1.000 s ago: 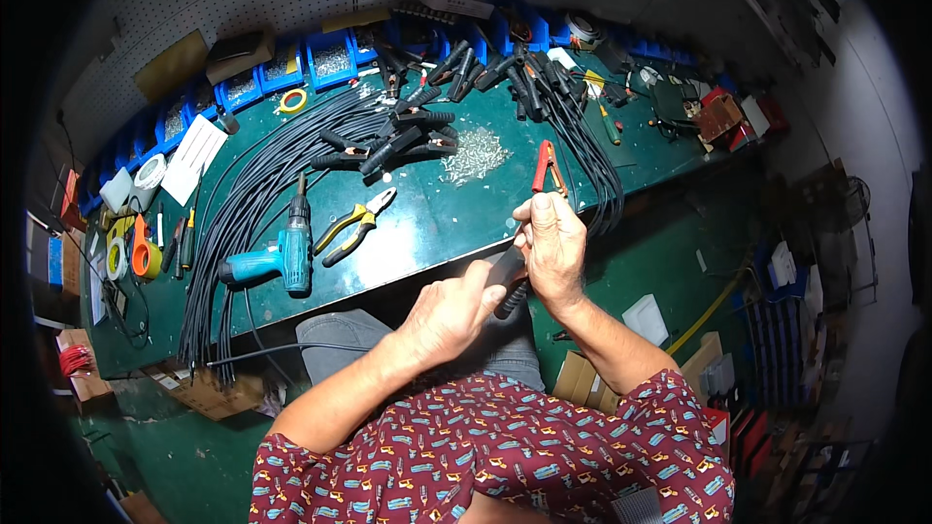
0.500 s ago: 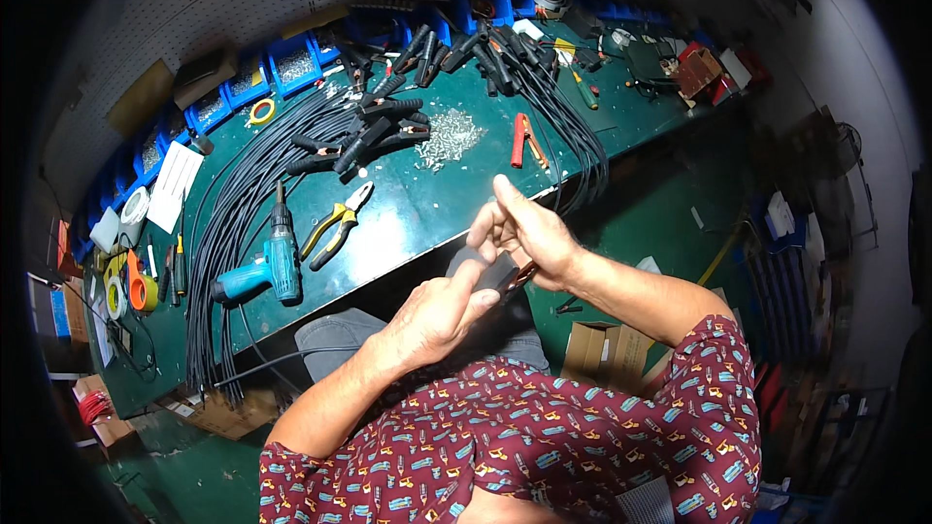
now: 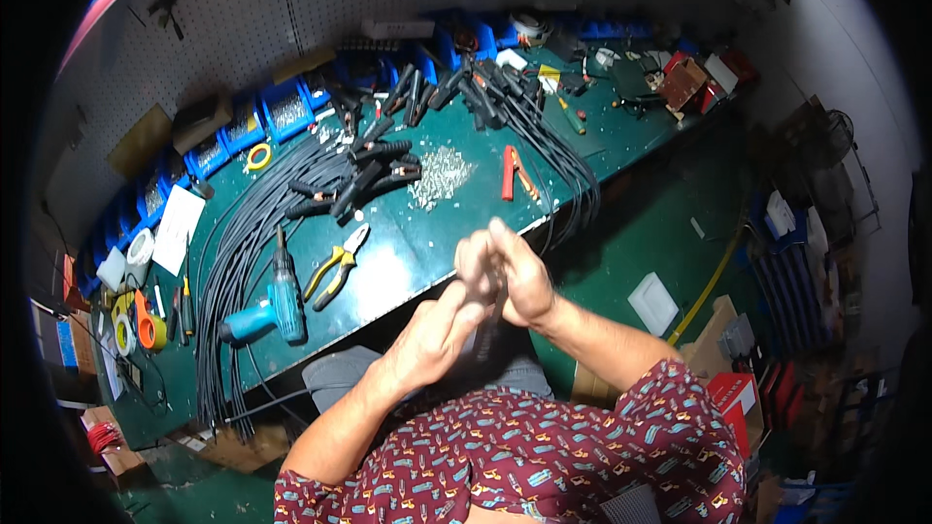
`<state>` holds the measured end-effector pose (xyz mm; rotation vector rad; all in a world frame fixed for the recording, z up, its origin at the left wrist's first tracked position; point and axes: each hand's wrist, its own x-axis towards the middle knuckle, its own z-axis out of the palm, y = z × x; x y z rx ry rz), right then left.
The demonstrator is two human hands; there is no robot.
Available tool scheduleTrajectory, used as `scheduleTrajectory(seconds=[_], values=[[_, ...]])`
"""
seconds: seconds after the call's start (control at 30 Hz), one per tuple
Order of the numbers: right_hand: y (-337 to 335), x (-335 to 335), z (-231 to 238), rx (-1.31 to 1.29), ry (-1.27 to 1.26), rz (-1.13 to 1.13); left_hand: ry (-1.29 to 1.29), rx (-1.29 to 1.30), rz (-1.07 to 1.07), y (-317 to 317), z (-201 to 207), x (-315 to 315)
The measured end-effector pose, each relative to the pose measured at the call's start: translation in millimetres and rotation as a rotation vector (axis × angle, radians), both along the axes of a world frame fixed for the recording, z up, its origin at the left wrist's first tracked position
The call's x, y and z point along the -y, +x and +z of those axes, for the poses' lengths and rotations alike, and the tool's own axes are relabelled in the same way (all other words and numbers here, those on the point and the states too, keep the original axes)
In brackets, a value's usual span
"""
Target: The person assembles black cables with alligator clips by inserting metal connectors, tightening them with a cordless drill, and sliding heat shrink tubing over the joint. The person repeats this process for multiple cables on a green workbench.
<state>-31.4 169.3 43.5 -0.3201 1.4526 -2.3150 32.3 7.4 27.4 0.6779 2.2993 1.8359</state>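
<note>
I saw the blurred dark piece (image 3: 482, 332) above the lap (image 3: 340, 367), just before the counter (image 3: 403, 238); the left hand (image 3: 425, 338) was pinching it with thumb and fingers, while the right hand (image 3: 516, 277) curled at its upper end, and I could not tell if it gripped. Farther away, a red clamp (image 3: 508, 175) lay near the edge, and leftward lay pliers (image 3: 344, 257) and a teal drill (image 3: 287, 306).

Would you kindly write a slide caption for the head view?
Left hand and right hand meet at a blurred dark piece beside a green bench with drill, pliers and cables.
</note>
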Motion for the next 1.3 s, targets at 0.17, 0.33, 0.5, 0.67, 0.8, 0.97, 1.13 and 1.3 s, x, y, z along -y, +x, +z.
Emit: scheduleTrajectory(seconds=[0.17,0.33,0.5,0.67,0.8,0.97,1.13,1.3], values=[[-16,-7,-2,-0.054,-0.2,-0.094,-0.128,0.066,0.004,-1,-4,12],[-20,13,-29,-0.07,-0.306,-0.065,0.474,0.19,0.16,-41,66,27],[45,119,-89,-0.054,-0.161,0.589,1.153,0.044,0.234,-107,179,37],[53,91,-121,0.015,0.136,0.463,1.366,-0.252,0.023,-157,253,108],[12,3,-59,0.407,-0.528,-0.047,1.132,-0.387,0.688,-166,238,127],[-8,-134,45,-0.316,0.23,-0.612,0.268,-0.027,0.745,-171,99,97],[-27,-203,29,-0.665,0.913,-0.953,0.283,0.597,0.447,-170,-24,27],[-54,-251,-21,-0.697,1.016,-1.061,0.434,0.458,0.225,-256,-30,-42]])
